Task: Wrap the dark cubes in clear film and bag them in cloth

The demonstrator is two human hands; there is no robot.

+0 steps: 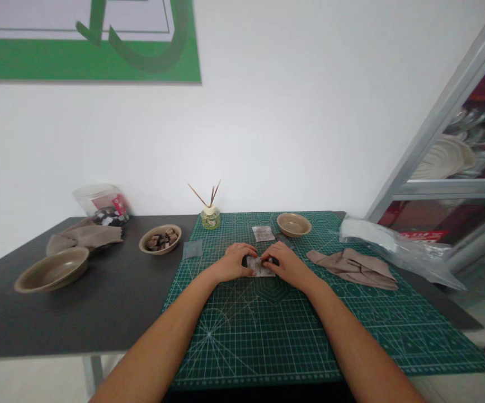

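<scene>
A small whitish square with grey-brown stains (264, 272) lies on the green cutting mat (242, 336) in front of me. My left hand (236, 262) curls at its left side, thumb and fingertips gripping the edge. On the other side, my right hand (286, 263) is closed, its fingertips pinched together on the square's upper right part. Small dark patches show beside the fingers of both hands; what they are I cannot make out. Just beyond the hands lies a similar stained square (263, 233).
Left are a bowl of brown chunks (160, 239), a larger bowl (53, 271), a brown cloth (85, 236) and a clear tub (102, 202). A reed diffuser (211, 217), grey-blue square (192, 248) and small bowl (293, 224) stand behind. Right: another cloth (353, 267), plastic bag (397, 246).
</scene>
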